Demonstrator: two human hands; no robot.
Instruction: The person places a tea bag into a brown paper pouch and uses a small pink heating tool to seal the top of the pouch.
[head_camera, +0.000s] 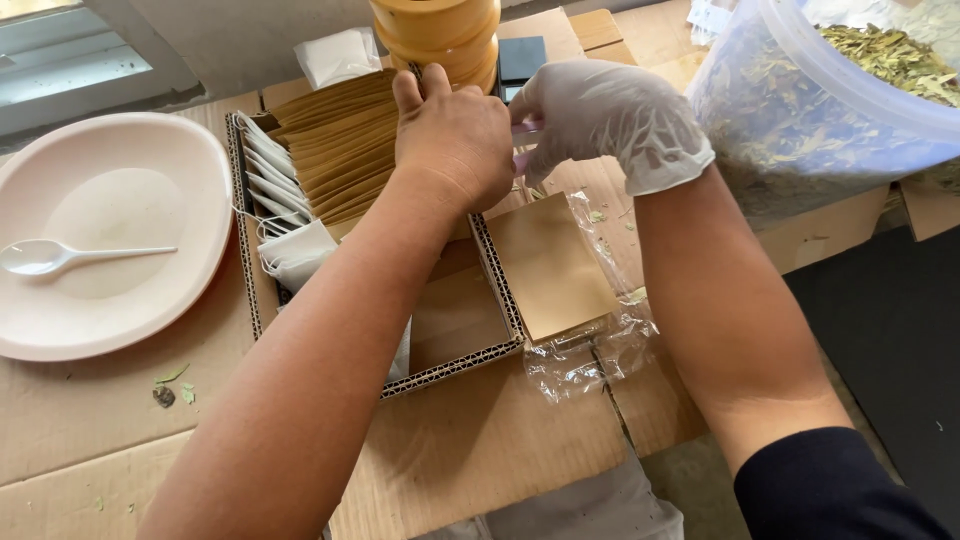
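My bare left hand (455, 140) and my white-gloved right hand (610, 120) meet above the far end of a cardboard tray (455, 365). Between their fingertips they pinch a small pinkish piece (524, 145), mostly hidden by the fingers. Under the hands, the tray holds a row of brown paper envelopes (340, 145) and white tea bags (275, 190) with strings. One brown envelope (548, 265) lies flat on a clear plastic wrapper (590, 360) just right of the tray.
A pink plate (120, 320) with a white plastic spoon (60, 255) sits at the left. A clear tub of dried leaves (820, 110) stands at the right. A stack of yellow rolls (440, 35), a black device (522, 58) and a white pouch (338, 55) lie beyond the hands.
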